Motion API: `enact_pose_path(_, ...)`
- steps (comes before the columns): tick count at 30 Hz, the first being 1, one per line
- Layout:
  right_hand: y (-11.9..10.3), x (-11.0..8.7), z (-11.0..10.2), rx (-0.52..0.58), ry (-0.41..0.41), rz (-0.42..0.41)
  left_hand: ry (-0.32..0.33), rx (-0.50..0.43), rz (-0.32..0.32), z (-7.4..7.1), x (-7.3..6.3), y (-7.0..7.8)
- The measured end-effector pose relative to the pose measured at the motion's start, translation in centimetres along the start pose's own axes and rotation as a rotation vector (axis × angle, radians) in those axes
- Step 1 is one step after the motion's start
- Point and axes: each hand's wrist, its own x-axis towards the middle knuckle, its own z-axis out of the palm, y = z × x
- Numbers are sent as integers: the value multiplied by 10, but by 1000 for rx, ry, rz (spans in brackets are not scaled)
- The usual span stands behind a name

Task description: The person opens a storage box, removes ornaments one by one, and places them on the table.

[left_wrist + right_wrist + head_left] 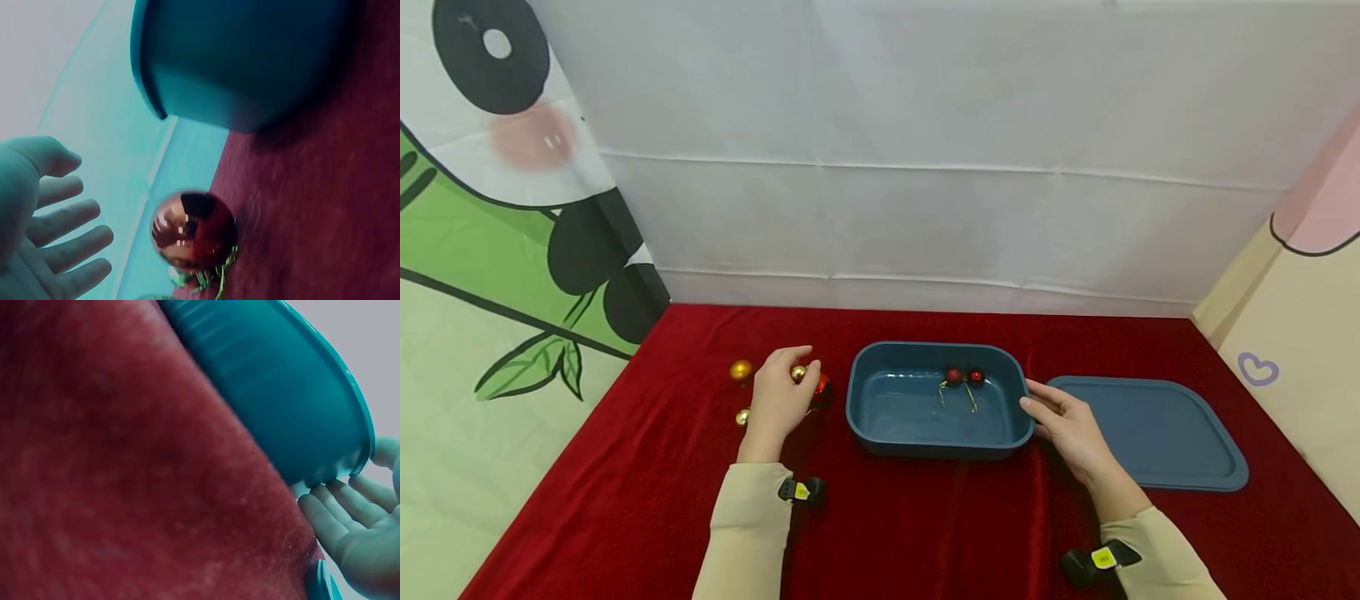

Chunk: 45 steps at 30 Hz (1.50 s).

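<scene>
The left hand point(777, 398), fingers apart and holding nothing, has a shiny round red ornament point(822, 385) at three o'clock; a fingertip pinch would best prevent rolling. The right hand point(1066, 425) grips the blue rectangular plastic box point(917, 451) at its three-o'clock end.

Your right hand point(1067, 427) grips the right end of the upright, open blue box point(898, 412), which holds 2 small red balls point(953, 377). 1 shiny red bauble point(822, 386) and 3 golden baubles point(741, 371) lie near your left hand point(777, 398).
</scene>
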Motion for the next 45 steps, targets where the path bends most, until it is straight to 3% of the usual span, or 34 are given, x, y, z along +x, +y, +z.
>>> enact_pose_path(5, -1, 0, -1, 5, 5, -6, 6, -45, 25, 7, -1, 15)
enact_pose_path(16, 1, 0, 0, 29, -6, 5, -85, -168, 107, 29, -8, 43)
enact_pose_path(26, -1, 1, -1, 36, -10, 12, -173, -146, 138, 43, -10, 57)
enact_pose_path(40, 0, 2, -1, 51, -14, 13, -270, -46, 199, 62, -9, 74)
enact_pose_path(45, 0, 1, -2, 47, -15, 15, -349, -36, 169, 65, -9, 81)
